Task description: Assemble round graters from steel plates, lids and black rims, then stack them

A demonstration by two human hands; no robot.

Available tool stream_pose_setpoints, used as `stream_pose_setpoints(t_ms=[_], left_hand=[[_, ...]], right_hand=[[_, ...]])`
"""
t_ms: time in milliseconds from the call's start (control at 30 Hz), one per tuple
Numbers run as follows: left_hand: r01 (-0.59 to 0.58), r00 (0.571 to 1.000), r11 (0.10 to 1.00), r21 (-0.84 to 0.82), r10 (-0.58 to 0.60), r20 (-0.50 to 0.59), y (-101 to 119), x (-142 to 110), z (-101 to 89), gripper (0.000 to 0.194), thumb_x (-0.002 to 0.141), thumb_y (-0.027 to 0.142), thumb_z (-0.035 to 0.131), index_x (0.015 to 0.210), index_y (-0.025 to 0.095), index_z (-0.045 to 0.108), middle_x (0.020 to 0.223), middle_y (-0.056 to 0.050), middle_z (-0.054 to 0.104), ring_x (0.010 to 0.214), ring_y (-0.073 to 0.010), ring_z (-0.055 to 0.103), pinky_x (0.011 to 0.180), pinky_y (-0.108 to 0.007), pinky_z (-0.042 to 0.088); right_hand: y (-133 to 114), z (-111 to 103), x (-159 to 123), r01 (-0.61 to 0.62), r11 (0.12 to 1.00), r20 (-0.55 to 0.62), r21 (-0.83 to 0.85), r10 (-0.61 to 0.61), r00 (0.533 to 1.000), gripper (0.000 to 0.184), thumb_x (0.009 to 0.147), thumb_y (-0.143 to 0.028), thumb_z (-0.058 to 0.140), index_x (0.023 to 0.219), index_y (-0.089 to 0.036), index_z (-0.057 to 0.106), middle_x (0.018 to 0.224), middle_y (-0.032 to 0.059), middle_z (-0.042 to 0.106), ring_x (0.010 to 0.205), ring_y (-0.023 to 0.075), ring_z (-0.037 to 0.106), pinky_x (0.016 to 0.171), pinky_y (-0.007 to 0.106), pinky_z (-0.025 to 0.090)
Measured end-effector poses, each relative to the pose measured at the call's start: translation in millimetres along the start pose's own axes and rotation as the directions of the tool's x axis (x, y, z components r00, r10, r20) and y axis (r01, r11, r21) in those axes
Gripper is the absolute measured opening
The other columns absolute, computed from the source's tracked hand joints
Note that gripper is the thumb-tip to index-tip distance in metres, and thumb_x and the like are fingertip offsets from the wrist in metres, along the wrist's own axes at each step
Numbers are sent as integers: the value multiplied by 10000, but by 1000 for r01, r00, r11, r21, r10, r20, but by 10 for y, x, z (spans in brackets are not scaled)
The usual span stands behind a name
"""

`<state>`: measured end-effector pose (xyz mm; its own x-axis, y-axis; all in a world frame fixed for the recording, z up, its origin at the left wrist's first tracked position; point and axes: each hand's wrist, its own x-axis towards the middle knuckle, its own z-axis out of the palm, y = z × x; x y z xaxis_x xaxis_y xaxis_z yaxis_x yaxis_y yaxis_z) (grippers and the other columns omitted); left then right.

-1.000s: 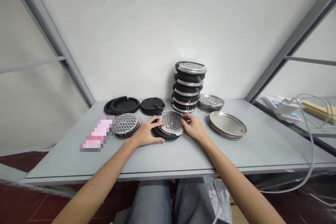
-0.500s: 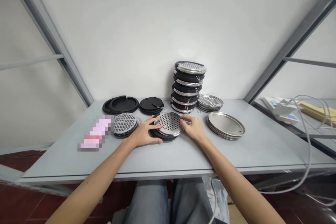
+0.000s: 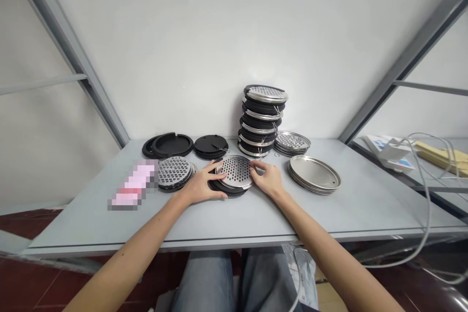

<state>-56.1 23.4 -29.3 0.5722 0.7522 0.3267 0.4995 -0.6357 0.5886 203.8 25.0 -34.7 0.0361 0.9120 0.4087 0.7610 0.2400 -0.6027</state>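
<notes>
A round metal grater disc (image 3: pixel 237 171) lies in front of me, partly seated in a black ring-shaped holder (image 3: pixel 234 191) that shows along its left and front edges. My left hand (image 3: pixel 201 184) rests across its left side, fingers spread on the metal and thumb stretched along the front. At the right rim, my right hand (image 3: pixel 268 178) has its fingers bent and pinched together on the disc's edge; the fingertips' undersides are hidden. Close by on the left is a stack of coarse-holed grater discs (image 3: pixel 174 170). Behind the work sit black round plates (image 3: pixel 211 144) with a wire clip on top.
A tall stack of graters in black holders (image 3: pixel 261 122) rises near the wall. To its right are more grater discs (image 3: pixel 291 141) and plain metal lids (image 3: pixel 315 173). Black rings (image 3: pixel 171 145) lie back left, beside a pixelated pink item (image 3: pixel 135 184). White cables (image 3: pixel 427 204) hang at right.
Hardly anything differs. Both hands keep their places on the grater disc, with only a very slight shift of the right fingers at its rim.
</notes>
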Motion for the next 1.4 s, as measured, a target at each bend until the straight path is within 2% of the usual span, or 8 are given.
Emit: stream_pose_setpoints(t_ms=[233, 400, 500, 700, 900, 1000, 1133, 1400], left_hand=[[-11, 1000, 999, 34, 11, -10, 17, 7, -7, 646, 658, 513, 779, 1233, 263, 621, 1466, -75, 414, 1399, -358, 255, 1119, -566, 274], [23, 999, 999, 33, -24, 30, 21, -13, -15, 592, 692, 512, 757, 1229, 305, 618, 1489, -36, 380, 1421, -345, 196, 1126, -553, 270], [34, 999, 999, 5, -35, 19, 8, -16, 4, 542, 686, 520, 757, 1166, 285, 666, 1475, -38, 402, 1425, -341, 181, 1133, -547, 261], [33, 998, 999, -8, -33, -59, 40, -7, 22, 481, 631, 499, 805, 1027, 244, 707, 1458, -62, 419, 1372, -344, 329, 1124, -502, 302], [39, 995, 998, 42, -35, -89, 41, 0, -2, 879, 592, 522, 822, 1350, 251, 467, 1498, -105, 329, 1355, -314, 362, 1133, -471, 295], [44, 998, 998, 53, -42, -50, 17, -2, -24, 900, 612, 531, 806, 1380, 255, 424, 1520, -104, 288, 1373, -320, 329, 1139, -472, 277], [48, 998, 996, 73, -50, 29, 38, -1, -46, 950, 669, 565, 749, 1452, 262, 303, 1557, -101, 196, 1403, -328, 262, 1143, -473, 260], [129, 992, 988, 80, -129, -10, -27, 13, 52, 1200, 597, 612, 774, 1504, 197, 107, 1567, -165, 123, 1437, -342, 137, 1161, -489, 191]], right_hand=[[-41, 56, -10, 104, 993, 76, 62, -109, 991, 426, 790, -465, 606, 1111, -190, 657, 1157, 84, 679, 1068, 255, 629, 943, 392, 484], [9, 86, 28, 51, 987, 165, 150, -76, 983, 539, 777, -469, 632, 1210, -151, 605, 1354, 146, 540, 1251, 269, 508, 1059, 413, 389], [-7, 86, 18, 38, 983, 197, 182, -74, 978, 530, 767, -448, 651, 1216, -171, 607, 1372, 141, 524, 1241, 273, 518, 1046, 426, 400], [-67, 90, -28, 68, 982, 183, 176, -100, 978, 504, 789, -431, 626, 1211, -156, 618, 1328, 142, 566, 1234, 275, 525, 1050, 421, 398], [24, 45, 1, 120, 968, 215, 221, -168, 962, 461, 854, -349, 529, 1267, -151, 578, 1315, 117, 582, 1212, 258, 545, 1047, 426, 403], [52, 40, 29, 126, 965, 212, 231, -176, 961, 409, 843, -344, 546, 1209, -176, 620, 1262, 95, 625, 1142, 255, 593, 1007, 417, 443], [52, 94, 82, 36, 980, 151, 196, -67, 986, 353, 870, -360, 500, 1132, -182, 655, 1142, 84, 688, 980, 236, 665, 907, 392, 509], [76, 110, 96, 129, 978, 234, 161, -165, 958, 475, 870, -366, 507, 1292, -152, 554, 1301, 130, 591, 1202, 274, 554, 1033, 440, 414]])
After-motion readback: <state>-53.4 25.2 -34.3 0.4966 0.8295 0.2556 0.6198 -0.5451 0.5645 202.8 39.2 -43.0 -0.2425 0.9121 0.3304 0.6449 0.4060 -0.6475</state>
